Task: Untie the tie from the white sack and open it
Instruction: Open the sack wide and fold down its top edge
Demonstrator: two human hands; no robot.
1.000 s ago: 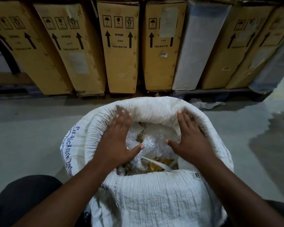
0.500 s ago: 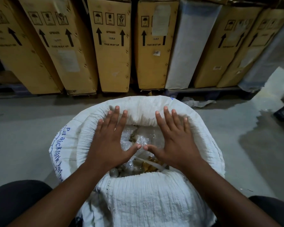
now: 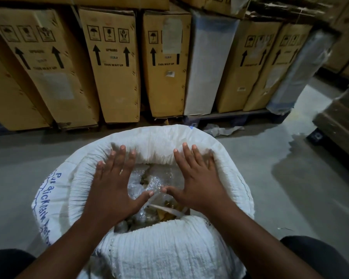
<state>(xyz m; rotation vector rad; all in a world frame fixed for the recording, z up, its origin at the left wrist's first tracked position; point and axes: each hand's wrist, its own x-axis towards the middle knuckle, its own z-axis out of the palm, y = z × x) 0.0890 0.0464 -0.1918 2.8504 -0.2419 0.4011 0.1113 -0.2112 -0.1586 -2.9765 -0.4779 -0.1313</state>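
Observation:
The white woven sack (image 3: 159, 248) stands on the floor right in front of me, its mouth open and its rim rolled outward. Blue print runs down its left side. Clear crinkled plastic (image 3: 149, 182) and yellowish-brown pieces show inside. A pale strip (image 3: 165, 209), possibly the tie, lies across the contents near the front rim. My left hand (image 3: 111, 188) lies flat over the left part of the opening, fingers spread toward the far rim. My right hand (image 3: 197, 182) lies flat over the right part, fingers on the far rim. Neither hand grips anything.
A row of tall cardboard boxes (image 3: 113, 63) with arrows and a white wrapped panel (image 3: 206, 67) lean on a pallet behind the sack. Crumpled plastic (image 3: 222, 130) lies on the grey floor. A dark wet patch (image 3: 310, 168) spreads at right. My knees flank the sack.
Both hands slid forward from the sack's opening toward its far rim. The right hand came inward, then spread out again. The view shifted left and then tilted up a little.

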